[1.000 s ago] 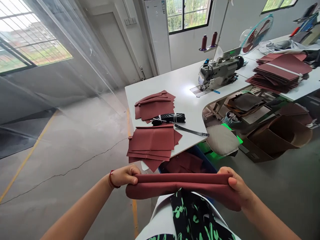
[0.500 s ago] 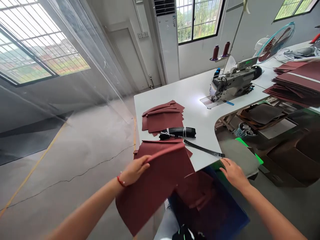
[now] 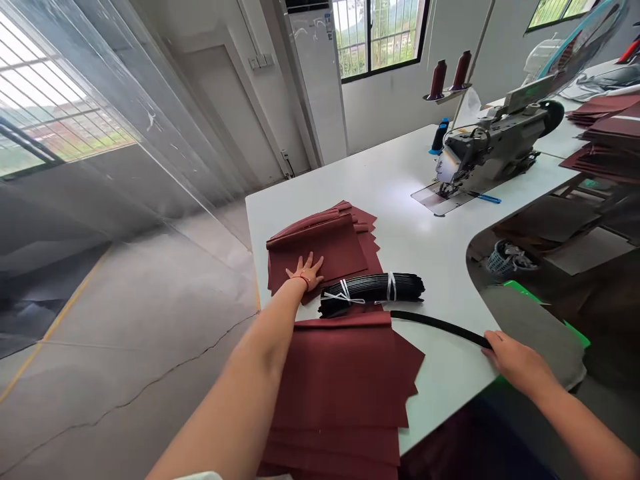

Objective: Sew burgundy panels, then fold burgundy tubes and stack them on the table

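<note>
My left hand [image 3: 306,272] lies flat with spread fingers on the top dark red panel [image 3: 330,247] of the farther pile, whose upper edge is folded into a tube. Between thumb and fingers, my right hand [image 3: 517,360] grips one end of a thin black strip [image 3: 440,325] near the table edge. The strip's other end meets the folded top edge of the nearer stack of dark red panels [image 3: 340,380]; whether it goes inside the fold I cannot tell. A bundle of black strips [image 3: 373,292], tied with white ties, rests between the two piles.
A sewing machine [image 3: 495,150] stands on the white table [image 3: 390,177], with dark red thread spools [image 3: 438,80] behind it. A blue-handled tool [image 3: 485,197] lies beside its plate. More red panels [image 3: 610,130] are piled at far right. Below is a small basket [image 3: 507,259].
My left hand has carried a red panel from the near side to the far pile and opened on it. My right hand has taken hold of the loose black strip's end.
</note>
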A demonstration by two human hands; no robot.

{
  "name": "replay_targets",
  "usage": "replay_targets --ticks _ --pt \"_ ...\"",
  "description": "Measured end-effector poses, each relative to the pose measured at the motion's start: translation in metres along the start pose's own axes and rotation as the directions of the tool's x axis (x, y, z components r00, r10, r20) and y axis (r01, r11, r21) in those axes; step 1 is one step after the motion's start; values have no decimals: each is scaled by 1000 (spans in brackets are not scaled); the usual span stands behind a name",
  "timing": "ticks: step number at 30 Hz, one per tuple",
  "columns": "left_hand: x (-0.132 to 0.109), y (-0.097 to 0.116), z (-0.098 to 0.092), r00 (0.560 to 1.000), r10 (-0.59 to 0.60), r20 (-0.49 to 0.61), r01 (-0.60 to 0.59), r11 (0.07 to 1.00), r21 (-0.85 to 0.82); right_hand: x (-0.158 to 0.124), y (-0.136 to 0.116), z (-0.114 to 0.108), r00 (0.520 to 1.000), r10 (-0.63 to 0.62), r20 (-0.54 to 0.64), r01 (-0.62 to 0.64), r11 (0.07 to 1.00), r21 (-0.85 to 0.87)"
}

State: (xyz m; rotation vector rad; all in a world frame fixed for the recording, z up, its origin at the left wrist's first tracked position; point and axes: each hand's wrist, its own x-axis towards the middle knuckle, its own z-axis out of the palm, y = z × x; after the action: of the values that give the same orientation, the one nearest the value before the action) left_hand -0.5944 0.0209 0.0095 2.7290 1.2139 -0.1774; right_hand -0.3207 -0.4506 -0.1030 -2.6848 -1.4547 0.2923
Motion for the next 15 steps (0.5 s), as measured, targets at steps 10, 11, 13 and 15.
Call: replay_targets --ticks 10,11,13,15 --pt "-131 88 43 914 406 -25 -406 910 -76 -142 -7 -15 954 259 149 -299 814 498" --pt "-136 103 49 910 413 -20 -414 908 -67 -159 -15 -14 944 292 152 -325 748 579" --pt "-140 125 50 919 393 -10 -393 918 -52 -188 -31 -16 942 297 156 -323 679 659" --pt "-147 137 37 911 413 2 -412 909 -57 -213 -44 -27 943 292 158 -315 637 704"
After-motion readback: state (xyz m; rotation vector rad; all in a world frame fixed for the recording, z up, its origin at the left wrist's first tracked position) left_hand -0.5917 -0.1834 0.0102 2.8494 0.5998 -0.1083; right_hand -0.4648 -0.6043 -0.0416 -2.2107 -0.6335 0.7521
